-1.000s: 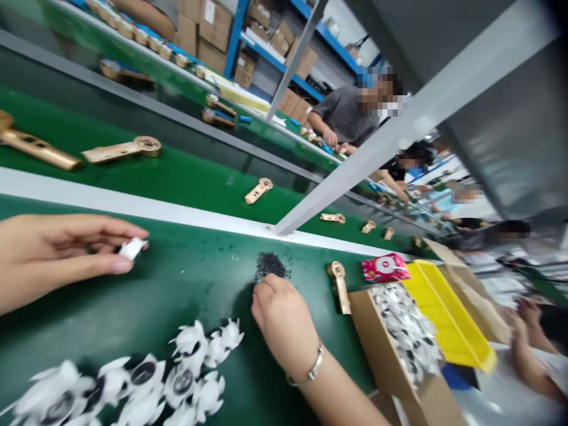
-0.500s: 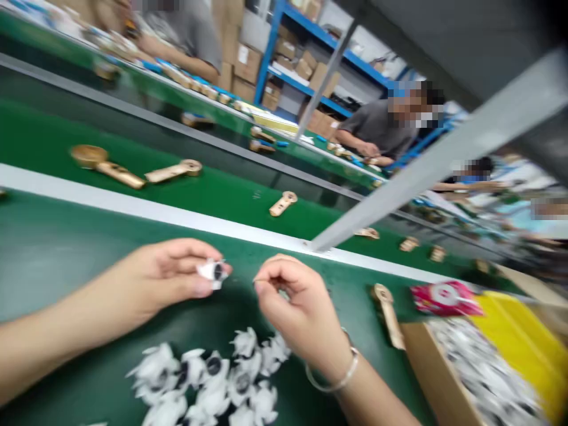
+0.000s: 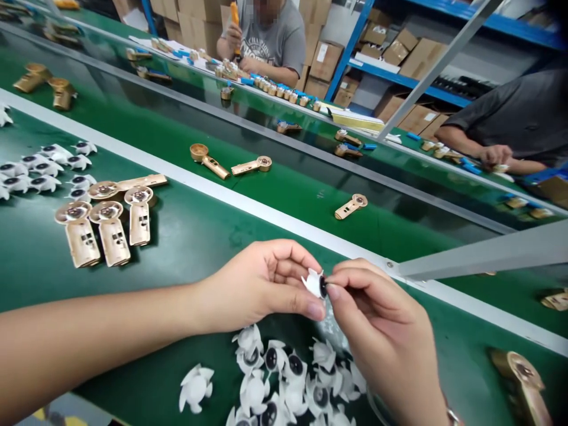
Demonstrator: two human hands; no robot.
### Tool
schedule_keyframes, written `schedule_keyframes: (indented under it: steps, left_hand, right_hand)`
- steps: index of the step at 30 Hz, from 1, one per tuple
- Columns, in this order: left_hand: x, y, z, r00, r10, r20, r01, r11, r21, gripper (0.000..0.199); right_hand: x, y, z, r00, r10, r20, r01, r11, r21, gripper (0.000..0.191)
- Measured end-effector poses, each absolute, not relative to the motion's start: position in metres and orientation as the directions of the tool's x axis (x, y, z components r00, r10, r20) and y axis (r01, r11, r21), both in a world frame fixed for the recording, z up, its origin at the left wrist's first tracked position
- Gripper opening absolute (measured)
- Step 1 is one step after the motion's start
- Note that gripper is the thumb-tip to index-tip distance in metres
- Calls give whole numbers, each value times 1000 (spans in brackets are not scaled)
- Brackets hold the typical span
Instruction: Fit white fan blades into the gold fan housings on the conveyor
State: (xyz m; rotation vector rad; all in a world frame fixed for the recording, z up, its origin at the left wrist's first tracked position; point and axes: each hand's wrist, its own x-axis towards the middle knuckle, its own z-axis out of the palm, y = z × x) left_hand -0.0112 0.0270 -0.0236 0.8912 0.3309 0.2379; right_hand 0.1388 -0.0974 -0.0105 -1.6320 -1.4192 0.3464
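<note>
My left hand grips a small white fan blade between thumb and fingers, its black hub turned to the right. My right hand is pinched at that hub, thumb against forefinger. Whatever sits between those fingertips is too small to make out. Below both hands lies a heap of similar white fan blades, several with black hubs facing up. One single fan blade rests to the left of the heap.
Gold-coloured fan housings lie at the left beside rows of fan blades. More housings ride the green conveyor beyond a white rail. A slanted metal post stands right. Two people sit across the line.
The view has swung left, bringing the housings and fan blade rows into sight. My hands, apart before, have come together, the right fingertips now at the fan blade's hub.
</note>
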Motion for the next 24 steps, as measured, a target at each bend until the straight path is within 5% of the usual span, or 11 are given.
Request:
schedule_keyframes:
  steps: [5, 13, 19, 24]
  left_hand:
    - [-10, 26, -25, 912, 365, -190, -66, 584, 809, 34]
    - [-10, 28, -23, 915, 342, -212, -55, 629, 775, 32]
    - [-8, 26, -26, 894, 359, -267, -29, 641, 767, 34]
    - [-18, 38, -27, 889, 400, -222, -81, 614, 785, 32]
  right_hand:
    - [138, -100, -10, 282, 887, 366, 645, 107, -757, 14]
    - [148, -94, -20, 272, 931, 241, 401, 118, -908, 14]
    - [145, -102, -5, 15, 861, 508, 834, 269, -482, 24]
    - [166, -104, -14, 166, 904, 395, 876, 48, -480, 7]
